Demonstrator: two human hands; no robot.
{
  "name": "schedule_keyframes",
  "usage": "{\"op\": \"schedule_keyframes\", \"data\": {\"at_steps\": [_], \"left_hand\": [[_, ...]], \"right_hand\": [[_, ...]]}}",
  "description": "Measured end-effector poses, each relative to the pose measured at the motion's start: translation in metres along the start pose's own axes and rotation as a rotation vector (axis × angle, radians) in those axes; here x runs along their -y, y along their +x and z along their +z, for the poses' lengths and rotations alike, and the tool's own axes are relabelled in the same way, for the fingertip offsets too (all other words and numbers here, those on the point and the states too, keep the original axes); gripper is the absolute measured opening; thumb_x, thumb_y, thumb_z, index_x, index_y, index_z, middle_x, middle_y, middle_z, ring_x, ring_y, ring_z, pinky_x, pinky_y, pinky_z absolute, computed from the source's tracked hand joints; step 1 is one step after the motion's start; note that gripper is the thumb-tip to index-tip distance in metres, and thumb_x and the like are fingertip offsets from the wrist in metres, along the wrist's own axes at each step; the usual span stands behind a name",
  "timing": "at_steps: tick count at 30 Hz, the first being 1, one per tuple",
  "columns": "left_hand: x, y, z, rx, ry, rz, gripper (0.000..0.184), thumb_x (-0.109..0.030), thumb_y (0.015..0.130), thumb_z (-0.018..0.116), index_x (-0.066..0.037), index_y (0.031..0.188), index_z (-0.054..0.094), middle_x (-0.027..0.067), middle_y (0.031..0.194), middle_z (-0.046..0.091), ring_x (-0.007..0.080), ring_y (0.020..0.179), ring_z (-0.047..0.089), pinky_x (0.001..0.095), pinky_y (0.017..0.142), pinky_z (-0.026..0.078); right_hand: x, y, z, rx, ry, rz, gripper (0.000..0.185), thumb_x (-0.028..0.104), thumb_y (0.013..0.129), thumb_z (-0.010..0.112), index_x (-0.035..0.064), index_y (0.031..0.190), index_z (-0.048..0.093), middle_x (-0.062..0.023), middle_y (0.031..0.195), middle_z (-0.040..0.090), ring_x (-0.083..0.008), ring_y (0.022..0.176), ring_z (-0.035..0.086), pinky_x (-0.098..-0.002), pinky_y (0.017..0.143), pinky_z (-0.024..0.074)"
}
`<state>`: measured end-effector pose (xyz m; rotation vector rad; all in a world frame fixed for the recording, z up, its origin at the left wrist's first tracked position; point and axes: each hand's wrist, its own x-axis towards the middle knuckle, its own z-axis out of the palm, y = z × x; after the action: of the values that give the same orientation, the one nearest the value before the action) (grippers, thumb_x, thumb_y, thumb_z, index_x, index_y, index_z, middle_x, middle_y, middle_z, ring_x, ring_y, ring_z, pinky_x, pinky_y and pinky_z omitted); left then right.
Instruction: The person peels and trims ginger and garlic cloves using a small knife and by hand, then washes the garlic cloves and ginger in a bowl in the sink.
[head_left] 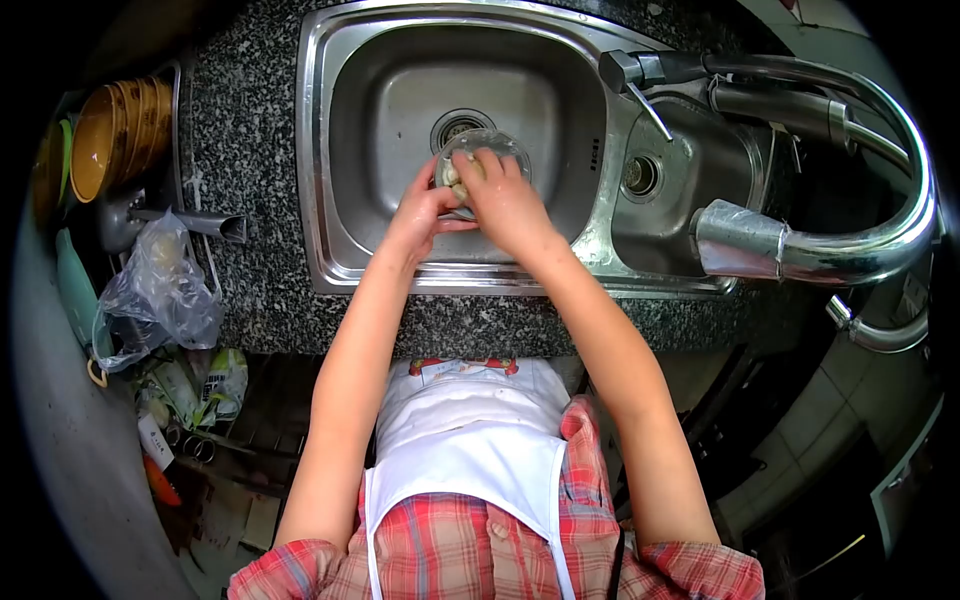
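Over the large sink basin (365, 150), my left hand (415, 212) grips a clear, see-through bowl (512, 146) from its near left side, with fingers under the rim. Several small, pale, rounded pieces (450, 177) lie in the bowl; they look wet, and I cannot make out their exact kind. My right hand (505, 203) reaches into the bowl from the right, its fingers curled over the pieces and closed on some of them. Much of the bowl's near side is hidden behind both hands. The drain (460, 122) shows just beyond the bowl.
A smaller basin (680, 185) with its own drain adjoins on the right, under a curved faucet (860, 260). Speckled stone counter (245, 120) surrounds the sink. On the left are stacked brown bowls (105, 140) and a clear plastic bag (165, 285).
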<state>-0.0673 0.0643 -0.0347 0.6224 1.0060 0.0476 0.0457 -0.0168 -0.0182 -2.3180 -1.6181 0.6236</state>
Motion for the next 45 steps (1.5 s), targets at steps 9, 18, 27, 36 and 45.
{"op": "schedule_keyframes", "data": {"at_steps": [9, 18, 27, 36, 45], "left_hand": [[-0.004, -0.004, -0.009, 0.015, -0.067, 0.002, 0.068, 0.002, 0.069, 0.045, -0.008, 0.134, 0.03, 0.0151, 0.111, 0.055, 0.0264, 0.092, 0.061, 0.0409, 0.068, 0.058], [-0.01, -0.007, -0.005, 0.037, -0.024, 0.032, 0.067, 0.0, 0.07, 0.046, -0.008, 0.134, 0.031, 0.0149, 0.11, 0.055, 0.0244, 0.089, 0.062, 0.0392, 0.067, 0.058], [-0.011, -0.012, 0.005, 0.037, -0.027, 0.033, 0.069, -0.001, 0.07, 0.047, -0.008, 0.136, 0.029, 0.0144, 0.108, 0.056, 0.0224, 0.088, 0.062, 0.0393, 0.067, 0.058], [-0.006, -0.01, 0.004, 0.011, -0.04, 0.048, 0.071, 0.001, 0.072, 0.048, -0.008, 0.139, 0.024, 0.0125, 0.1, 0.058, 0.0174, 0.081, 0.061, 0.0304, 0.058, 0.054], [-0.006, -0.017, -0.005, -0.074, 0.03, 0.053, 0.066, 0.004, 0.07, 0.043, -0.007, 0.134, 0.034, 0.0094, 0.103, 0.057, 0.0128, 0.078, 0.061, 0.0237, 0.061, 0.054]], "right_hand": [[-0.011, 0.016, -0.051, 0.224, 0.486, 0.296, 0.024, 0.005, 0.07, 0.062, 0.0017, 0.093, 0.065, -0.0165, 0.091, 0.064, -0.0311, 0.082, 0.062, -0.0362, 0.074, 0.0492], [-0.014, 0.008, -0.052, -0.084, 0.68, 0.159, 0.018, 0.002, 0.075, 0.062, 0.0007, 0.093, 0.066, -0.0092, 0.086, 0.067, -0.0152, 0.079, 0.064, -0.0276, 0.073, 0.0503], [0.001, -0.012, -0.054, -0.359, 0.641, 0.386, 0.013, 0.009, 0.081, 0.058, 0.0006, 0.09, 0.063, -0.0136, 0.08, 0.062, -0.0212, 0.066, 0.061, -0.0295, 0.064, 0.049], [0.042, -0.022, -0.007, -0.203, 0.278, 0.163, 0.047, 0.002, 0.075, 0.054, -0.0043, 0.12, 0.046, -0.0256, 0.124, 0.042, -0.0414, 0.108, 0.045, -0.0444, 0.091, 0.0413], [0.05, -0.01, 0.015, -0.291, 0.24, 0.205, 0.06, -0.001, 0.067, 0.059, -0.0039, 0.124, 0.041, -0.0237, 0.124, 0.037, -0.041, 0.108, 0.042, -0.0409, 0.086, 0.0459]]}}
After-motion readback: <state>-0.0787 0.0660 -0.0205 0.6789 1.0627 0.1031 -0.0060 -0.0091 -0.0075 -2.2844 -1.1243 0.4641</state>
